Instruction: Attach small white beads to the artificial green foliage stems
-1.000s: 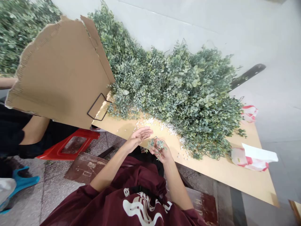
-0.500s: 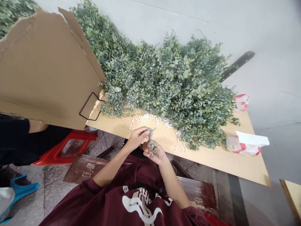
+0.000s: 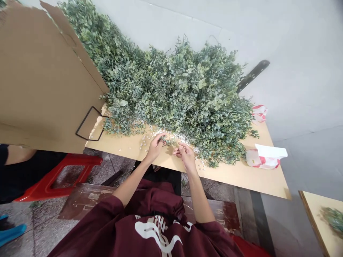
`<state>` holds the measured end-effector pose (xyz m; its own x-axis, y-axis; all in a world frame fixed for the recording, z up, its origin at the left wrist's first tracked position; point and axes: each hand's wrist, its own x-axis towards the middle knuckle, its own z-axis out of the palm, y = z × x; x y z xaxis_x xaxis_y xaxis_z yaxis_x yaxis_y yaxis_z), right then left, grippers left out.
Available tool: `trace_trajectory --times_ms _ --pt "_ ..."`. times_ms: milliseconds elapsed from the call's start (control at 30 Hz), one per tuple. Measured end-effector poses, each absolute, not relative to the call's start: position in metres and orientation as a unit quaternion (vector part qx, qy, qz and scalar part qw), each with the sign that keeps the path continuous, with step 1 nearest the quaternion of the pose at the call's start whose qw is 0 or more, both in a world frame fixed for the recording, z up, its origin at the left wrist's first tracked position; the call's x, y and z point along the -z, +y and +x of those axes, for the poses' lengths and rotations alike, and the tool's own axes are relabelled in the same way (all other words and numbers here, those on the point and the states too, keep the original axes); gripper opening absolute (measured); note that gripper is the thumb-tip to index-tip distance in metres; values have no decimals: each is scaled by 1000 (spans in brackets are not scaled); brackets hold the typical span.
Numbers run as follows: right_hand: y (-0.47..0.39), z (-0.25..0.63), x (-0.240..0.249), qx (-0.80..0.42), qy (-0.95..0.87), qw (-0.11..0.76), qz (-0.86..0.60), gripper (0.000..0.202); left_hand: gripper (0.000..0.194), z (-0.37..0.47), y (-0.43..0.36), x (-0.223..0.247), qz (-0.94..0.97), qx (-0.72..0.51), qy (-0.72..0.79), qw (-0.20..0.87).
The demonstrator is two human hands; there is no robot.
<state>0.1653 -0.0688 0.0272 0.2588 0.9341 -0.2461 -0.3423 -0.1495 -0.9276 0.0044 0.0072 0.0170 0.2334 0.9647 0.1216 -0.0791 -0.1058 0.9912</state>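
Note:
My left hand (image 3: 155, 146) pinches a small green leafy sprig (image 3: 169, 142) just above the table's front edge. My right hand (image 3: 186, 155) is at the sprig's other side, its fingers bent near the white pieces; whether it grips anything is hidden. Small white pieces (image 3: 144, 142) lie scattered on the wooden tabletop (image 3: 128, 151) around both hands. Behind them a large heap of green artificial foliage (image 3: 187, 92) spreads over the table.
A large cardboard box (image 3: 48, 82) stands at the left, with a black wire frame (image 3: 89, 123) by its corner. Red-and-white bags (image 3: 264, 160) lie at the right. A red stool (image 3: 80, 171) and part of a person (image 3: 32, 171) are at the lower left.
Both hands have moved forward over the table, and my right hand has turned over, palm no longer up. The view has shifted to the right, bringing another table with foliage into view.

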Motion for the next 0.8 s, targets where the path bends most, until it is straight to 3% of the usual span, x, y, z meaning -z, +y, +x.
trace_trajectory --times_ms 100,267,400,800 --pt "-64 165 -26 -496 -279 617 -544 25 35 1 4 -19 640 -445 375 501" --pt "-66 157 -23 -428 -291 640 -568 21 29 0 -1 -33 706 -391 359 470" --pt "-68 157 -19 -404 -302 647 -572 19 34 6 0 -35 738 -362 350 449" --pt "-66 162 -19 -508 -281 638 -506 24 39 7 2 -25 786 -295 300 454"
